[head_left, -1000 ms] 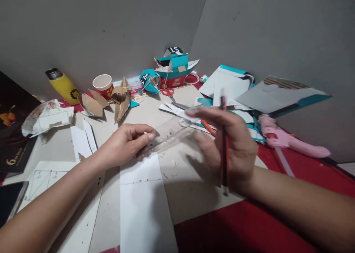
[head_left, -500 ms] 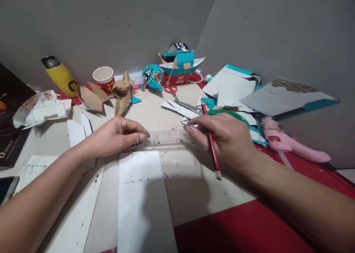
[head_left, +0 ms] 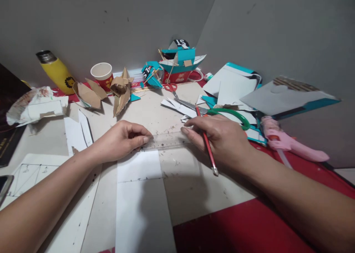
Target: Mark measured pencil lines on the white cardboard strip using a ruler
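My left hand [head_left: 124, 140] pinches the left end of a clear ruler [head_left: 166, 139] between thumb and bent fingers. The ruler lies crosswise at the far edge of a white card strip [head_left: 141, 212] that has a pencil line and small marks across it. In my right hand [head_left: 226, 136] is a red pencil [head_left: 208, 145], its tip pointing up and away and its metal end hanging toward me. My right thumb and forefinger are close to the ruler's right end; whether they touch it I cannot tell.
Green-handled scissors [head_left: 234, 116] and card scraps lie beyond my right hand, with a pink glue gun [head_left: 291, 142] at right. Paper boats [head_left: 181, 60], a paper cup [head_left: 102, 74] and a yellow bottle [head_left: 57, 73] stand at the back. Marked card [head_left: 33, 171] lies left.
The ruler and my left hand have shifted slightly right and nearer, up to the card strip's far edge. The pencil has tilted a little, its tip moving left. The view has shifted slightly.
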The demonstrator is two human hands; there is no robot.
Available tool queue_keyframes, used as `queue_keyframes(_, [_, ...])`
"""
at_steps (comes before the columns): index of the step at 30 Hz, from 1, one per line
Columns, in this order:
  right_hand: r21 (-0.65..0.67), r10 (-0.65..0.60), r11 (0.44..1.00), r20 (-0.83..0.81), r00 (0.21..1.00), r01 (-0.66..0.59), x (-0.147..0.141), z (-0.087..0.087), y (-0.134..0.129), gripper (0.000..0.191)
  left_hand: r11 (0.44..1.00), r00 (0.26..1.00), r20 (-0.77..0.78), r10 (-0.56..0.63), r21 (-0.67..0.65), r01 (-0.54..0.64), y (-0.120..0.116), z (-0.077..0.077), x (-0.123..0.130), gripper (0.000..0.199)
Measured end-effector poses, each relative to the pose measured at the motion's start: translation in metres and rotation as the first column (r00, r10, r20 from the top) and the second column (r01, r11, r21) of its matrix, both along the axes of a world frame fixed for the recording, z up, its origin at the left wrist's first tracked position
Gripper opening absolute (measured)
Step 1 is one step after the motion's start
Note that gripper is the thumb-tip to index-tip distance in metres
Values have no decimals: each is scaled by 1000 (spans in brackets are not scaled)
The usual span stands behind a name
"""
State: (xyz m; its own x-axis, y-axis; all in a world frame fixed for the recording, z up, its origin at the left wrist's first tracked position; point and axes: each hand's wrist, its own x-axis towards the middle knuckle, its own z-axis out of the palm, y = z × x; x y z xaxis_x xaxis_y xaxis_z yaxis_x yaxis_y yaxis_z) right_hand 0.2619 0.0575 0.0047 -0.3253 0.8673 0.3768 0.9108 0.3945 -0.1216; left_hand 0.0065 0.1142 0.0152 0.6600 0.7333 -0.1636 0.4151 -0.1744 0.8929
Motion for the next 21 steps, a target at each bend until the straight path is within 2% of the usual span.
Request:
queue_keyframes(5, [-56, 81, 995, -21, 996, -82, -2, -3, 0, 26, 999, 1000, 8, 11, 36, -12, -3, -6, 4, 18])
queue_keyframes(11, [-60, 109, 992, -23, 994, -110, -1, -5, 0, 28, 999, 1000, -11, 22, 25, -22, 0, -11, -1, 19])
queue_keyframes(16, [-24, 129, 991, -27, 991, -130, 0, -8, 1, 28, 999, 999, -34, 24, 25, -23, 0, -10, -1, 19])
queue_keyframes(21, [-48, 121, 991, -24, 992, -122, 0, -9, 1, 26, 999, 999, -39, 33, 19, -32, -1, -10, 1, 19])
